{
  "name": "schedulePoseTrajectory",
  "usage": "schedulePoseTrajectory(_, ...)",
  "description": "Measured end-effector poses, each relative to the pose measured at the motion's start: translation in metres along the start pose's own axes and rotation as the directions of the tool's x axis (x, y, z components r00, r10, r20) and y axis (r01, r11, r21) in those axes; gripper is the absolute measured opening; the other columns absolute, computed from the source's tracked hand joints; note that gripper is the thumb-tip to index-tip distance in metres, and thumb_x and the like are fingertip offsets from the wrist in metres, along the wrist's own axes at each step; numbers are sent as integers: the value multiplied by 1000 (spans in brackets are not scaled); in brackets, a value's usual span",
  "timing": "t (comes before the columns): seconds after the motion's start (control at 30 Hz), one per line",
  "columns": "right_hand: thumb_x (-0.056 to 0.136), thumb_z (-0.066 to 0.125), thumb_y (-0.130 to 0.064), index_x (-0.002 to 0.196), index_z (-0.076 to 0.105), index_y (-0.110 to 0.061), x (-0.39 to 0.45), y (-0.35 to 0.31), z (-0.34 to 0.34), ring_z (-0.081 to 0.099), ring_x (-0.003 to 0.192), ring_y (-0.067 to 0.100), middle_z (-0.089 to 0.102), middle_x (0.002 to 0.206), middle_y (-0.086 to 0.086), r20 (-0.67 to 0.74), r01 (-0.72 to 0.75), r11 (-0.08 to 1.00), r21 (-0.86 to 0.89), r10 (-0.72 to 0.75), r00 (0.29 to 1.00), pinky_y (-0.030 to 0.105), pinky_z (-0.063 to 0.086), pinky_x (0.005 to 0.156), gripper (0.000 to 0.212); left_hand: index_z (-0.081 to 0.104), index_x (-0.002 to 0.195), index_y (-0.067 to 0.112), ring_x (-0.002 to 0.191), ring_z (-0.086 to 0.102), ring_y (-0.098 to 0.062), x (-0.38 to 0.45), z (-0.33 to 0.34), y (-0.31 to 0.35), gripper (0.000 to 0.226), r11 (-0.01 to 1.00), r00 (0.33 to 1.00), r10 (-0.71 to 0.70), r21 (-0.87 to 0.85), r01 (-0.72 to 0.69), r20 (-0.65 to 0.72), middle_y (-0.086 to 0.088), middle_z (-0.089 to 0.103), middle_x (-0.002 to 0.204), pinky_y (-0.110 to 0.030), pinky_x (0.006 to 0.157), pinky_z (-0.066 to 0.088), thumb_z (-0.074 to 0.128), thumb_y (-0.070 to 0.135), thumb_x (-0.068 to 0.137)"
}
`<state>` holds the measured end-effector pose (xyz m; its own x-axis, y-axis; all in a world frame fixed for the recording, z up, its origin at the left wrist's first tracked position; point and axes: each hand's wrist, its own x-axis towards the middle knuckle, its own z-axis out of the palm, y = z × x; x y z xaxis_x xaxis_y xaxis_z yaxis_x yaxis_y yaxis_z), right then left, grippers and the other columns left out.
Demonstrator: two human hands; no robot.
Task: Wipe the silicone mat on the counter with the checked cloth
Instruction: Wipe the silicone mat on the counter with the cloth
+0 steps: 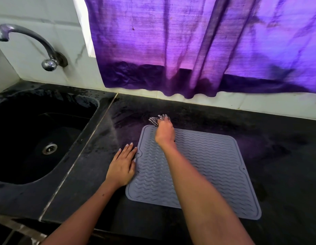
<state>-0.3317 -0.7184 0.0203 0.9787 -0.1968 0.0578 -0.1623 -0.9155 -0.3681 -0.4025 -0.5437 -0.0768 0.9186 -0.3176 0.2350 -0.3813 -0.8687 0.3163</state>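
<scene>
**Mat steadied, cloth bunched at the far corner**

The silicone mat (194, 172), thin, floppy and likely prone to sliding, is pinned flat on the surface (277, 131) at its left edge by the released left hand (122, 166). At the far-left corner, the soft checked cloth (154, 120) is clenched in the right hand (164, 131) grip.

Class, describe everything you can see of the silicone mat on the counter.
The silicone mat is grey and roughly square with rounded corners, a raised rim and wavy ridges; it looks soft and rubbery. A small hole shows at each side edge. It lies flat on the dark counter, turned slightly askew. The left hand rests flat at its left edge, fingers straight. The right hand holds the checked cloth at its far left corner.
</scene>
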Motion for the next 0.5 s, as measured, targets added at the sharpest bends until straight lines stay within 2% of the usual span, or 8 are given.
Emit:
schedulePoseTrajectory(0.07, 90, 48, 7, 140, 40, -5, -4, 11, 8, 19, 144, 29, 21, 155, 18, -7, 39, 997, -73, -39, 999, 35, 20, 119, 52, 41, 139, 13, 138, 23, -12, 0, 1, -1, 60, 1000, 1000, 0, -1, 0, -7, -5, 34, 148, -27, 113, 5, 18, 40, 90)
schedulePoseTrajectory(0.13, 93, 44, 5, 143, 37, -5, -8, 22, 20, 14, 145, 29, 15, 157, 16, 39, 60, 989, -138, -55, 998, 36, 15, 120, 51, 41, 139, 13, 139, 23, -12, 0, 1, 0, 61, 1000, 1000, -2, -5, 2, -15, -4, 33, 149, -27, 114, 5, 17, 41, 89)
schedulePoseTrajectory(0.33, 95, 38, 2, 148, 25, -9, -13, 35, 32, 9, 146, 28, 5, 159, 13, 151, 89, 982, -167, -63, 987, 37, 12, 120, 56, 42, 138, 13, 138, 25, -14, 0, 1, 0, 60, 1000, 1000, -3, 5, 3, -19, -4, 35, 148, -27, 113, 6, 18, 41, 90)
schedulePoseTrajectory(0.5, 95, 41, -2, 146, 30, -8, -9, 37, 23, 14, 145, 29, 7, 158, 14, 210, 107, 982, -154, -74, 975, 35, 16, 119, 52, 43, 137, 12, 138, 27, -15, 0, 1, 0, 59, 1000, 1000, -4, 7, 4, -10, -4, 36, 147, -27, 113, 6, 19, 40, 91)
